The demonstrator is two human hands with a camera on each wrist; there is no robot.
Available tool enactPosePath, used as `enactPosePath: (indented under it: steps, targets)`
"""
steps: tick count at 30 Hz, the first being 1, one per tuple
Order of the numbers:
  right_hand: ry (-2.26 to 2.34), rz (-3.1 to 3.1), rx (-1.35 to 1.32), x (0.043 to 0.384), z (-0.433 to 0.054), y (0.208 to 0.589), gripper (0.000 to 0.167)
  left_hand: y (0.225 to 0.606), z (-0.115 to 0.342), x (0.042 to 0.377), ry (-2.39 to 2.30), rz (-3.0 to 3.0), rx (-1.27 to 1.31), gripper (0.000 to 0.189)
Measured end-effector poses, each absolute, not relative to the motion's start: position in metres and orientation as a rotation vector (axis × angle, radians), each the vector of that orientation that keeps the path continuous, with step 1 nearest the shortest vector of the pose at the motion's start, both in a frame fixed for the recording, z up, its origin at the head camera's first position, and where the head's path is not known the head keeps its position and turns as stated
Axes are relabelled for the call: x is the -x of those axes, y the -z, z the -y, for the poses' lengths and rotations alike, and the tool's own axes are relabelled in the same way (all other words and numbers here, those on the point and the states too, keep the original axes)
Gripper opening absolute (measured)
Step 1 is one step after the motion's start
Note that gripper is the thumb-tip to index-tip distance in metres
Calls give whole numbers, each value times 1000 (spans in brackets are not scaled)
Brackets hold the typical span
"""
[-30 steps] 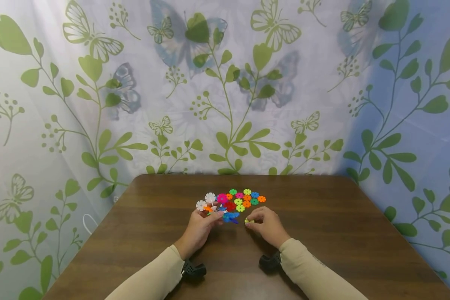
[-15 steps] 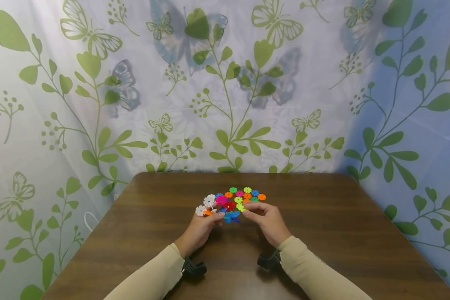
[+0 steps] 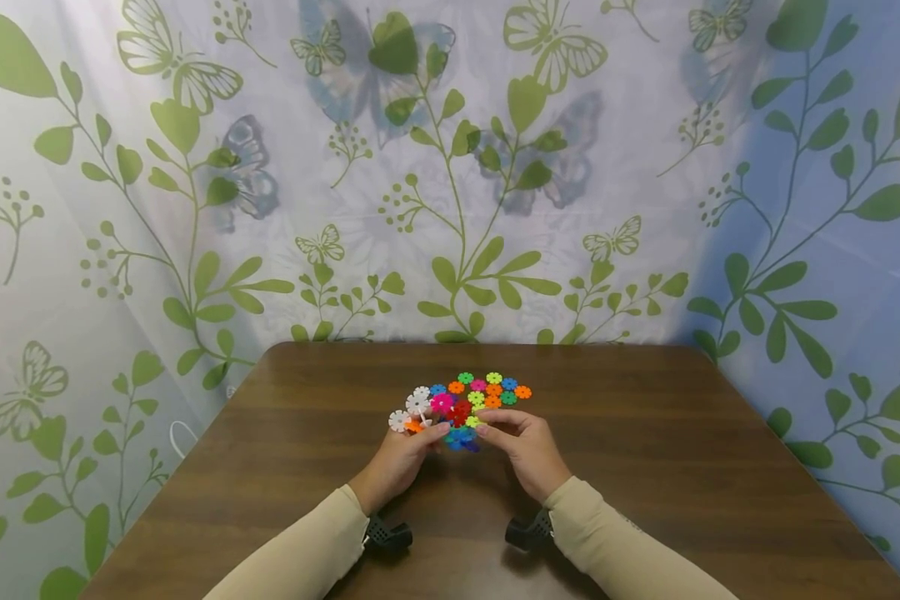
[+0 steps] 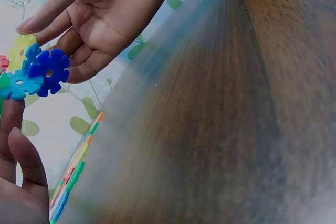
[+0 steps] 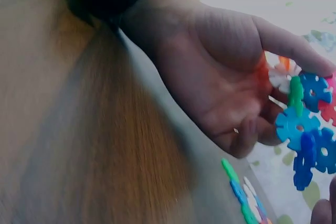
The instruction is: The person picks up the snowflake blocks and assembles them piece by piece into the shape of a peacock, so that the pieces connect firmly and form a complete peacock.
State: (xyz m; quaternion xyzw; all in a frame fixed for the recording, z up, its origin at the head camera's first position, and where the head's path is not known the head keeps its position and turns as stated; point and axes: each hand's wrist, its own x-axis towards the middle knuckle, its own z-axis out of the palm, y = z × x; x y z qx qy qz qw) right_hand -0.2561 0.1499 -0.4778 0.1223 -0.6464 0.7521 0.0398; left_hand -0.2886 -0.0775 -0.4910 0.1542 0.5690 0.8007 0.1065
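My left hand [image 3: 396,458] holds a cluster of joined plastic snowflake discs with notched rims, its thumb on top. The cluster shows a white disc [image 3: 417,403], a magenta disc [image 3: 441,402], a red disc [image 3: 461,410] and blue discs [image 5: 297,128]. From the right, my right hand [image 3: 528,450] pinches a yellow disc [image 4: 22,48] at the cluster's right side. Whether the yellow disc's notch sits in another disc cannot be made out. Fingers of the left hand hide part of the cluster.
Several loose discs lie flat on the brown wooden table [image 3: 607,433] just behind the hands, among them an orange disc [image 3: 522,392] and a green disc [image 3: 466,378]. A leaf-and-butterfly patterned curtain [image 3: 450,183] hangs behind the table.
The right hand has lifted the yellow disc from near the table and carried it left to the cluster. The left hand and its cluster have stayed almost in place.
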Motion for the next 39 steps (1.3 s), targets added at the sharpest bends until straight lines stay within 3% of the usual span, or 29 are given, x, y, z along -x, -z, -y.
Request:
enactPosePath:
  steps: [17, 24, 39]
  targets:
    - [-2175, 2081, -353, 248, -130, 478, 14, 491, 70, 284, -2455, -1644, -472, 23]
    - [-2106, 2135, -367, 246, -129, 476, 15, 488, 69, 282, -2441, -1722, -304, 34]
    - [-2018, 2170, -392, 245, -132, 483, 12, 486, 69, 284, -2244, -2001, -325, 39]
